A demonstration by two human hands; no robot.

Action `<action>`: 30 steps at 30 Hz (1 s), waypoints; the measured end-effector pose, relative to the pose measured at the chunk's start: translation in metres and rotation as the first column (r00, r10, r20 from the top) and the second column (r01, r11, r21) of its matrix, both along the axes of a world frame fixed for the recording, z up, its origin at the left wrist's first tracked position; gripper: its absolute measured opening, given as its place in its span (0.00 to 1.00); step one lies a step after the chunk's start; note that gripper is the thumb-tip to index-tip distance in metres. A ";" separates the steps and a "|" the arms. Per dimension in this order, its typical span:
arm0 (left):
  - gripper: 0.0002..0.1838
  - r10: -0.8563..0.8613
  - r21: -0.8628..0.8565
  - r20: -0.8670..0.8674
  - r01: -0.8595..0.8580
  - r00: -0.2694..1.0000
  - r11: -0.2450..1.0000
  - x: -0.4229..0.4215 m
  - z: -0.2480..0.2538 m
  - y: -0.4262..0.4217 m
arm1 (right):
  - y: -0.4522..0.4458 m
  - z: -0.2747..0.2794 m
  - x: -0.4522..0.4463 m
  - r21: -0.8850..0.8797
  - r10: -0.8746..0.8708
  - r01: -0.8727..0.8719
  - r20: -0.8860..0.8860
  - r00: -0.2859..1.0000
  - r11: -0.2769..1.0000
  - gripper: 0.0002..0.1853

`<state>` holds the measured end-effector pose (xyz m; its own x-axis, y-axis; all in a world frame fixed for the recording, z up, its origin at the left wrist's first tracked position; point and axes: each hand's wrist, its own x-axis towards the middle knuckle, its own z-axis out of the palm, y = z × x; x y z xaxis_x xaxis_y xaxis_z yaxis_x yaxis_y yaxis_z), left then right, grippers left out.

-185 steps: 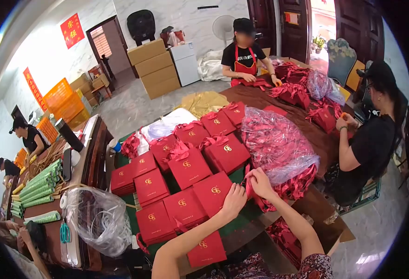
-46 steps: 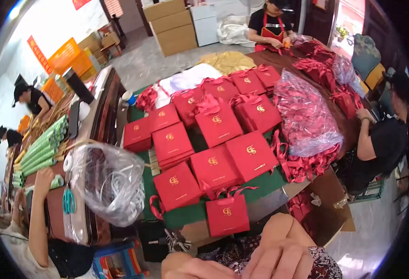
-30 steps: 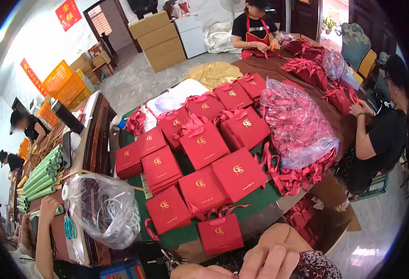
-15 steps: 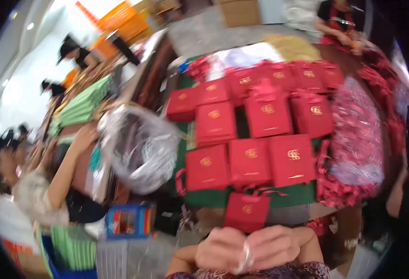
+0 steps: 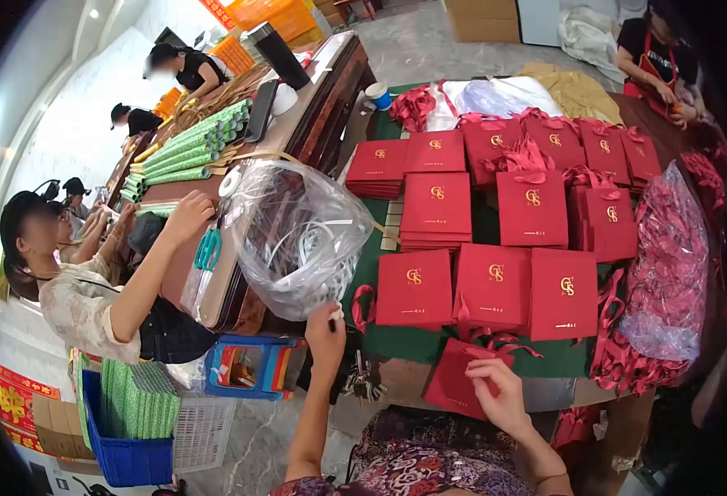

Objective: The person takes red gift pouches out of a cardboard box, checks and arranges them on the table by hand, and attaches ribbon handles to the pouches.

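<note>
My left hand [image 5: 326, 335] is closed beside the clear plastic bag of white strips [image 5: 297, 248]; a small white thing, too small to name, shows at its fingertips. My right hand [image 5: 500, 393] has loosely curved fingers, thumb apart, over the right part of a single red bag [image 5: 446, 380] at the table's front edge. Whether it touches that bag is unclear. Behind it lie stacks of red bags with gold lettering [image 5: 414, 289], a red ribbon [image 5: 363, 307] hanging at their left.
Plastic-wrapped red ribbons [image 5: 669, 256] lie at the right. On the left table are green rolls [image 5: 185, 149], teal scissors [image 5: 208, 250] and a black bottle [image 5: 279, 56]. A co-worker's hand [image 5: 190, 217] is near the scissors. A blue crate [image 5: 128, 450] stands lower left.
The view has swung left. My hands, together low in front about half a second ago, are now apart: the left up by the plastic bag, the right over the single red bag.
</note>
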<state>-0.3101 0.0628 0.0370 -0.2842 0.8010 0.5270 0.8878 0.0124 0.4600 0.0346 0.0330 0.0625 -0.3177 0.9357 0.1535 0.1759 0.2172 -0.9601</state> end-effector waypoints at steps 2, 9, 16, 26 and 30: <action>0.11 -0.040 -0.051 -0.026 0.039 0.999 0.998 -0.013 -0.027 0.013 | -0.004 -0.005 0.006 -0.068 -0.043 0.042 -0.010 0.999 0.997 0.09; 0.07 0.024 -0.393 -0.070 -0.049 0.997 0.918 -0.016 -0.028 0.029 | -0.005 0.005 -0.021 0.090 0.025 -0.039 0.154 0.988 0.995 0.09; 0.14 -0.203 -0.293 0.006 0.196 0.979 0.936 -0.007 -0.013 0.028 | -0.009 -0.015 -0.055 0.206 0.214 -0.274 0.271 0.938 0.939 0.10; 0.07 -0.207 -0.449 -0.194 0.100 0.959 0.888 -0.005 -0.037 0.027 | -0.035 -0.039 -0.011 0.179 -0.013 -0.035 0.263 0.965 0.983 0.10; 0.05 -0.221 -0.337 -0.050 0.192 0.974 0.922 0.007 -0.010 0.009 | -0.041 -0.027 0.011 0.218 -0.141 0.092 0.222 0.965 0.972 0.09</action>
<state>-0.3028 0.0721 0.0265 -0.0594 0.9691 0.2395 0.9226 -0.0383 0.3839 0.0460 -0.0077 0.0352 -0.2583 0.9247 0.2796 0.4263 0.3688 -0.8260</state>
